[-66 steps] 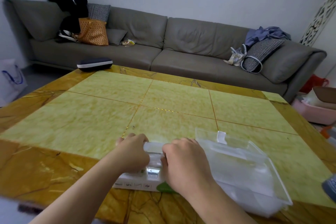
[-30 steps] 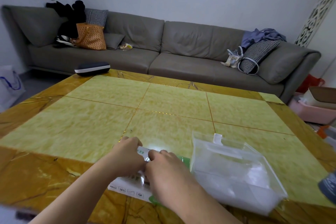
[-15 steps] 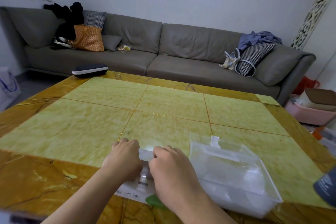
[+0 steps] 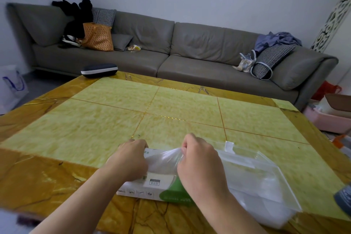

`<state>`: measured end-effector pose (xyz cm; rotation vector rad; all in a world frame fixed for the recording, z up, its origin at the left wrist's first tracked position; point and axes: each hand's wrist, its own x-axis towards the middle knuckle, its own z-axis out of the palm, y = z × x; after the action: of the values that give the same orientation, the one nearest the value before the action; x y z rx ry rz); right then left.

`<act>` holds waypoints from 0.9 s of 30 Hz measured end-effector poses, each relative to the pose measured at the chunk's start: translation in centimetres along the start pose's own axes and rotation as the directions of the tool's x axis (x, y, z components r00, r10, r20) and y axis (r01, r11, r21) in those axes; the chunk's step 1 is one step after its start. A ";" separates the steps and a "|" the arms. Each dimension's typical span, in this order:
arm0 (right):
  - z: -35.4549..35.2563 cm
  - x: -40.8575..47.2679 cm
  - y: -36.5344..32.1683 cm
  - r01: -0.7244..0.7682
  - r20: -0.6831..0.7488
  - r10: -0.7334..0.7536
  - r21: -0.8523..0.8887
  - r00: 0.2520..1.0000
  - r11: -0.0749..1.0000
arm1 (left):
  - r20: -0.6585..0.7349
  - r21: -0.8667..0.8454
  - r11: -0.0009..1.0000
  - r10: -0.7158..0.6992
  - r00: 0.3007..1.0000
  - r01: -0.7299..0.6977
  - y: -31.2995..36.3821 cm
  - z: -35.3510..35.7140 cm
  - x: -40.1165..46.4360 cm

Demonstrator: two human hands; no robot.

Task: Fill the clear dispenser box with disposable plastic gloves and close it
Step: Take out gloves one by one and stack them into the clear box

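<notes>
A white and green carton of gloves (image 4: 152, 190) lies on the yellow table (image 4: 95, 129) near its front edge. My left hand (image 4: 129, 159) grips the carton's far left end. My right hand (image 4: 199, 159) pinches a bunch of thin clear plastic gloves (image 4: 163, 161) that stretches from the carton's opening up to my fingers. Right of the carton sits the clear dispenser box (image 4: 262, 182), open, with its lid tab (image 4: 229, 146) at the far side. What lies inside the box is hard to tell through the plastic.
A dark glasses case (image 4: 99, 70) lies at the table's far left corner. A grey sofa (image 4: 190, 53) with bags and cushions runs behind the table. A grey object (image 4: 343, 197) shows at the right edge. Pink bins (image 4: 326, 118) stand on the floor to the right.
My right hand has risen and moved right from the carton's opening, drawing a bunch of clear gloves out. My left hand stays on the carton.
</notes>
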<state>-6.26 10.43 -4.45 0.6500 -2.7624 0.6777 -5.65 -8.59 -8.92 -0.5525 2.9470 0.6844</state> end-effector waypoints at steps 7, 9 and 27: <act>0.1 0.3 0.3 0.051 0.049 -0.073 0.366 0.996 0.929 | 0.005 0.065 0.998 -0.005 1.000 0.005 0.4 0.6 -0.1; -0.2 0.2 0.0 0.037 0.047 -0.074 0.541 0.996 0.841 | -0.005 0.063 0.998 -0.013 1.000 0.014 0.5 0.5 -0.1; -1.4 0.3 0.9 0.208 0.305 -0.203 0.016 0.931 0.978 | 0.142 -0.079 0.997 0.026 0.989 -0.015 -0.3 -1.2 -0.1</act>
<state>-6.79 11.69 -3.51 1.1077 -2.9087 0.5466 -5.46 -9.35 -7.98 -0.4578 2.8071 0.8075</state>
